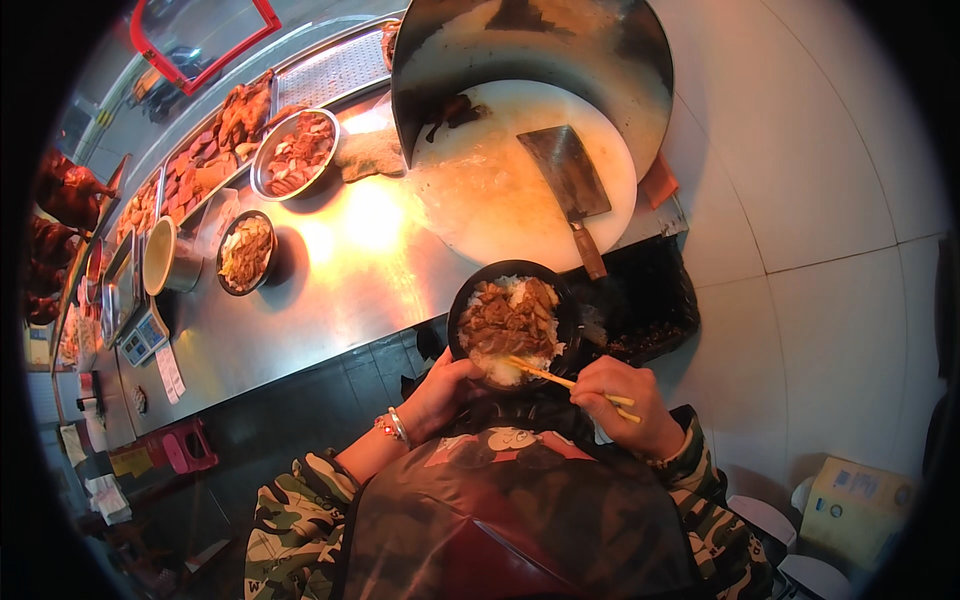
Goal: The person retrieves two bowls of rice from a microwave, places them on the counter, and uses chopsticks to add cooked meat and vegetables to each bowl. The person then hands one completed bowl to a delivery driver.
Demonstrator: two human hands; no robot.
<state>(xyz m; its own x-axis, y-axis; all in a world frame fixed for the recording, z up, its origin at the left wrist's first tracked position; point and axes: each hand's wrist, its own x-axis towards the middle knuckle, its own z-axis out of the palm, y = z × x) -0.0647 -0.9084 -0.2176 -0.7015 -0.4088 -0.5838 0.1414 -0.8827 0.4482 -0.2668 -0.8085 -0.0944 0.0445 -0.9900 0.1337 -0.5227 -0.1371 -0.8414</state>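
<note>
My left hand (441, 392) grips the lower left side of a black bowl (566, 310), held in front of me off the counter's near edge. White rice (494, 372) fills the bowl, with brown sliced meat (508, 318) heaped over it. Between the fingers of my right hand (627, 399) is a pair of yellowish chopsticks (559, 379). Their tips reach into the rice at the near side of the meat. Just beyond the bowl, a cleaver (568, 172) with a wooden handle lies flat on a round white chopping board (470, 205).
A curved metal guard (640, 60) stands round the board's far side. On the steel counter (290, 345) are a metal bowl of cut meat (297, 155), a second black bowl of food (246, 252) and a scale (144, 338). Roast birds (70, 190) hang left. A black bin (655, 300) sits beside the board.
</note>
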